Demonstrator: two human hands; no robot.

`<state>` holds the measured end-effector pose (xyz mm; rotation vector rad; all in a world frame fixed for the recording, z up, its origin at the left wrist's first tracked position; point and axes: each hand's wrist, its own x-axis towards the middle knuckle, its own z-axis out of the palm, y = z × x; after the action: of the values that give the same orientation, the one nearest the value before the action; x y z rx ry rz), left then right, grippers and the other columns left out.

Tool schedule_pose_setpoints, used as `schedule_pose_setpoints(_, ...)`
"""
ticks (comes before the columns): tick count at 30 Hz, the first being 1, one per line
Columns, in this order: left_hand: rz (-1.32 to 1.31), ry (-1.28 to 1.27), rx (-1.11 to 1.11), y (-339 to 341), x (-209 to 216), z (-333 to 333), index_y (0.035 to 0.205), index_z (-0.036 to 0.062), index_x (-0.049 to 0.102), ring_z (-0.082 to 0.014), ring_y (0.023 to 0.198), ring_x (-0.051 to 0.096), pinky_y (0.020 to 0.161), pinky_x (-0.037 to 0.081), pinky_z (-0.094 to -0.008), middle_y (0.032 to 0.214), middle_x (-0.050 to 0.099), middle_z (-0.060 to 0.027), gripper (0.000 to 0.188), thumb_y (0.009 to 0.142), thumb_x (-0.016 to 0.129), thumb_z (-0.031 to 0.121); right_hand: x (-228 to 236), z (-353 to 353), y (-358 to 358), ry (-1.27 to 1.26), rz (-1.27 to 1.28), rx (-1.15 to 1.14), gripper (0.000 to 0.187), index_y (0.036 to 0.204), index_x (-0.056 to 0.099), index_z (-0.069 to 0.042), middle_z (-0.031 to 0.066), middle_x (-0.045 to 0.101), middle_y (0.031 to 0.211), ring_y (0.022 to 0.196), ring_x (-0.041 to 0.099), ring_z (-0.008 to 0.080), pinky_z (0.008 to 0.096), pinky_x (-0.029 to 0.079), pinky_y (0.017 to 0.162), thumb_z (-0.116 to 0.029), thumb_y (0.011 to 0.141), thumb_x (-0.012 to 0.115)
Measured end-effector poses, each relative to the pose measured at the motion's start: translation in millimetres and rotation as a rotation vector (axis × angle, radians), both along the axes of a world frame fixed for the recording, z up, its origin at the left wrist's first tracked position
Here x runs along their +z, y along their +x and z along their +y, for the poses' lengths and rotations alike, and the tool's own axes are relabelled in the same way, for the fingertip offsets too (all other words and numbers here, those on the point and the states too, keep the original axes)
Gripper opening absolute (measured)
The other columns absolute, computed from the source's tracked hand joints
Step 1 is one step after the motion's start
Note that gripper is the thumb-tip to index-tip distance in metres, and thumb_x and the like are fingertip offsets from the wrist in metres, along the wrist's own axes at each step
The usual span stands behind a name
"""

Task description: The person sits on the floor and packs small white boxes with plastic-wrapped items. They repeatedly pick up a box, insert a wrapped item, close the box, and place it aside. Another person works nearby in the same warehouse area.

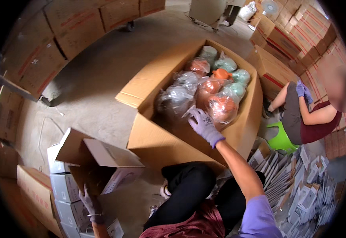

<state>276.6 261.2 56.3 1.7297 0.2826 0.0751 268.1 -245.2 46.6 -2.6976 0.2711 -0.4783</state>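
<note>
My right hand [205, 125], in a white glove with a purple cuff, reaches into a large open carton [157, 137]. Its fingers pinch the loose end of a clear plastic bag [177, 99] around a pale grey item. Beside it lie several bagged orange items [223, 108] and pale green ones [225, 63], rounded like pots or kettles. At the lower left my gloved left hand [90, 203] grips the lower edge of a small white cardboard box [119, 156]. That box lies tilted with its flaps open and its brown inside showing; some of my left fingers are hidden.
Stacked pale boxes [68, 188] stand at the left. Many flat folded cartons [300, 194] cover the floor at lower right. A person in purple gloves [303, 93] sits on a green stool [281, 139] at the right. Large brown cartons [76, 25] line the back left on a wheeled base.
</note>
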Motion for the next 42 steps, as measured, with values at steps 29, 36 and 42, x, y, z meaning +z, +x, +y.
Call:
schedule_pose_setpoints(29, 0.221, -0.116, -0.492, -144.5, -41.8, -67.8, 0.141, -0.0007, 0.030, -0.0232, 0.126, 0.043, 0.103, 0.037, -0.0328, 0.136, 0.044, -0.0143, 0.058, 0.087, 0.052, 0.000, 8.6, -71.6, 55.4, -0.102, 0.165, -0.077, 0.040, 0.116, 0.058, -0.004, 0.0165, 0.066, 0.099, 0.093, 0.064, 0.0276, 0.0390, 0.050, 0.077, -0.019, 0.078, 0.062)
schedule_pose_setpoints(36, 0.005, -0.457, -0.725, -18.8, 40.2, -189.9, 0.146, 0.0045, 0.016, -0.0277, 0.132, 0.034, 0.102, 0.037, -0.0357, 0.141, 0.035, -0.0161, 0.081, 0.083, 0.066, 0.012, 196.0, -18.5, -77.5, 0.389, -0.219, -0.124, 0.039, 0.112, 0.057, 0.006, 0.0120, 0.065, 0.100, 0.092, 0.059, 0.0159, 0.0286, 0.047, 0.082, -0.013, 0.080, 0.066)
schedule_pose_setpoints(42, -0.200, -0.711, -0.799, 27.7, 106.6, -249.7, 0.131, 0.0016, 0.040, -0.0169, 0.109, 0.049, 0.096, 0.039, -0.0286, 0.119, 0.052, -0.0065, 0.062, 0.081, 0.071, 0.019, 246.2, 68.0, -178.0, 0.825, -0.236, -0.253, 0.039, 0.115, 0.057, 0.003, 0.0052, 0.062, 0.103, 0.093, 0.057, 0.0109, 0.0263, 0.045, 0.084, -0.006, 0.078, 0.063)
